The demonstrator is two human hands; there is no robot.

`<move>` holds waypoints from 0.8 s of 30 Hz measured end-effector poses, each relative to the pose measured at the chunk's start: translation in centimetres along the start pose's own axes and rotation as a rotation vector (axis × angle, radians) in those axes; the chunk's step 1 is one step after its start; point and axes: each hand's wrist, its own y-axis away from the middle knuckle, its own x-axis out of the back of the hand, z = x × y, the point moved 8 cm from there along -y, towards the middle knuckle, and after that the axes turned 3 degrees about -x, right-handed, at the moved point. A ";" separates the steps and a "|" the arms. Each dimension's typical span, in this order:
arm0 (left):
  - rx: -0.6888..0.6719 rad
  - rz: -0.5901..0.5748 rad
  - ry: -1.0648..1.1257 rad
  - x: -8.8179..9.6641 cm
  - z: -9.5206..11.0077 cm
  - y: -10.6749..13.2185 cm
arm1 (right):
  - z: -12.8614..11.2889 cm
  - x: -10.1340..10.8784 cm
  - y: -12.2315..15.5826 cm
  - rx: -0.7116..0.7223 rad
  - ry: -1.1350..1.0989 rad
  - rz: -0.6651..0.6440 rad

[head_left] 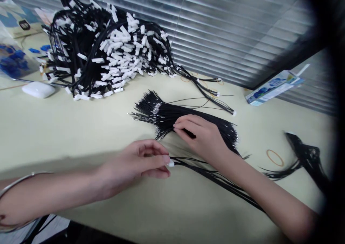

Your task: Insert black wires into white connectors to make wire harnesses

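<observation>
Between thumb and fingers, my left hand (pixel 145 160) pinches a small white connector (pixel 170 163). Several black wires (pixel 215 177) run from that connector to the lower right, passing under my right forearm. My right hand (pixel 201 132) rests over a thick bundle of cut black wires (pixel 188 111) with bright metal tips at both ends. Its thumb and index finger are pinched together at the bundle's near side. Whether a single wire sits between those fingertips is too fine to make out.
A large heap of black cables with white connectors (pixel 121 53) lies at the back left, by the blinds (pixel 215 28). A white mouse (pixel 38 89) is at the left. On the right are a blue-and-white carton (pixel 272 87), a rubber band (pixel 275 158) and a black wire bundle (pixel 306 154).
</observation>
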 end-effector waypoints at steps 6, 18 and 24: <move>0.029 0.047 -0.052 0.3 0.1 0.3 | -1.0 1.1 -0.3 -0.010 -0.097 -0.002; 0.064 0.031 -0.010 0.6 -0.3 0.4 | 0.2 0.5 -0.2 -0.129 -0.136 -0.132; 0.040 0.002 0.061 0.7 -0.3 0.2 | -1.0 2.6 -0.4 -0.243 -0.293 -0.152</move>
